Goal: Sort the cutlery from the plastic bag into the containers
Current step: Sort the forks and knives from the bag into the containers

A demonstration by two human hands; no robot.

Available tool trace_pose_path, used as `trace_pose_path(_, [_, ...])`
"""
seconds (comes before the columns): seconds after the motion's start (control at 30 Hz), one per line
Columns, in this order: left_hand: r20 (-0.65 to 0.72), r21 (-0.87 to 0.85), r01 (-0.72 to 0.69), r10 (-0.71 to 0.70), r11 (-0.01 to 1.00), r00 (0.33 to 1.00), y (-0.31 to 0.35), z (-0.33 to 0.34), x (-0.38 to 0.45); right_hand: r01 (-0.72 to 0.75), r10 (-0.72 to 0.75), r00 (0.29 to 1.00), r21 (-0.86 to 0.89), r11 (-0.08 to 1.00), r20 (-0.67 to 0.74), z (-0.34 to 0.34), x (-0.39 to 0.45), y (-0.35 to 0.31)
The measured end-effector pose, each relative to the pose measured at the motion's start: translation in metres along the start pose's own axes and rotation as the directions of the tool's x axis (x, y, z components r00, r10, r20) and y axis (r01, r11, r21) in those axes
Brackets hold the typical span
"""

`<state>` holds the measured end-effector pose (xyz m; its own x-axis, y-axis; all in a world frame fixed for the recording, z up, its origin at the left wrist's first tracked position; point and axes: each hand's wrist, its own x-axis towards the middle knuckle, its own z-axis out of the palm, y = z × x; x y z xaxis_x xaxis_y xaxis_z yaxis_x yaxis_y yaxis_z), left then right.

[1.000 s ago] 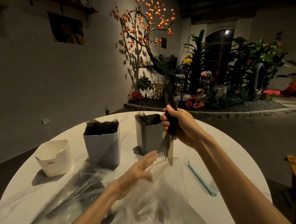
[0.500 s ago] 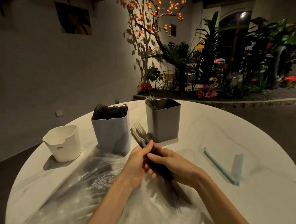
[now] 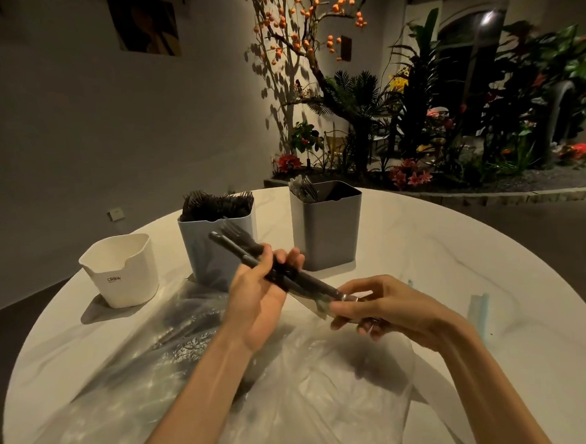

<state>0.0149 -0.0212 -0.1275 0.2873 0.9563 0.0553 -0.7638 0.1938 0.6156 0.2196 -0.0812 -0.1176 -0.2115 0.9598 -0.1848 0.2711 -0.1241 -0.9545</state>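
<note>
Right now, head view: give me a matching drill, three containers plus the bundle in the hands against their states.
Things:
1. white container
2. light blue container
3. grey container
4. bundle of dark cutlery

States:
A. held by the left hand and right hand
B. packed full of dark forks
C. no cutlery visible inside
D. a few pieces leaning in one corner

Pairs: 1-C, 2-B, 3-D, 4-A

Black cutlery (image 3: 288,277) in both hands
</note>
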Motion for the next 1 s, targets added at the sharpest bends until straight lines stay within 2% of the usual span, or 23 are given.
trace_pose_path(0.03, [-0.002, -0.028, -0.018, 0.018, 0.999, 1.0, 0.003, -0.002, 0.0, 0.005, -0.005, 1.0, 0.03, 1.0, -0.007, -0.003, -0.001, 0.001])
trace_pose_path(0.1, [-0.011, -0.078, -0.034, 0.033, 0.996, 0.999, 0.009, -0.003, 0.0, 0.067, -0.048, 0.994, 0.2, 0.978, -0.097, -0.007, -0.002, 0.003])
trace_pose_path(0.2, [-0.046, -0.121, -0.022, 0.016, 0.992, 0.999, 0.012, -0.003, -0.002, 0.188, -0.056, 0.957, 0.46, 0.868, -0.286, -0.007, -0.001, 0.002])
trace_pose_path(0.3, [-0.046, -0.188, 0.01, -0.019, 0.982, 0.999, 0.013, 0.0, -0.004, 0.301, -0.067, 0.914, 0.56, 0.772, -0.399, -0.001, 0.004, 0.0])
trace_pose_path(0.43, [-0.022, -0.29, 0.026, -0.034, 0.957, 0.999, 0.013, 0.005, -0.01, 0.401, -0.061, 0.888, 0.704, 0.586, -0.455, 0.02, 0.011, -0.008])
trace_pose_path(0.53, [-0.007, -0.306, 0.045, -0.05, 0.951, 0.999, 0.008, 0.009, -0.013, 0.427, -0.099, 0.874, 0.656, 0.622, -0.476, 0.045, 0.019, -0.011])
trace_pose_path(0.6, [0.022, -0.248, 0.072, -0.069, 0.966, 0.997, 0.005, 0.011, -0.015, 0.461, -0.115, 0.85, 0.617, 0.638, -0.515, 0.054, 0.024, -0.013])
trace_pose_path(0.73, [0.032, 0.067, 0.065, -0.067, 0.996, 0.997, 0.0, 0.018, -0.021, 0.536, -0.07, 0.776, 0.597, 0.597, -0.627, 0.045, 0.023, -0.017])
trace_pose_path(0.87, [0.028, 0.146, 0.159, -0.165, 0.976, 0.986, -0.004, 0.023, -0.023, 0.582, -0.047, 0.74, 0.604, 0.544, -0.671, 0.039, 0.02, -0.016])
trace_pose_path(0.93, [0.043, 0.215, 0.216, -0.231, 0.952, 0.972, -0.006, 0.021, -0.023, 0.615, -0.004, 0.712, 0.621, 0.486, -0.702, 0.034, 0.021, -0.015])
trace_pose_path(1.0, [0.063, 0.31, 0.283, -0.317, 0.908, 0.946, -0.006, 0.019, -0.024, 0.677, 0.031, 0.682, 0.646, 0.353, -0.731, 0.021, 0.019, -0.013])
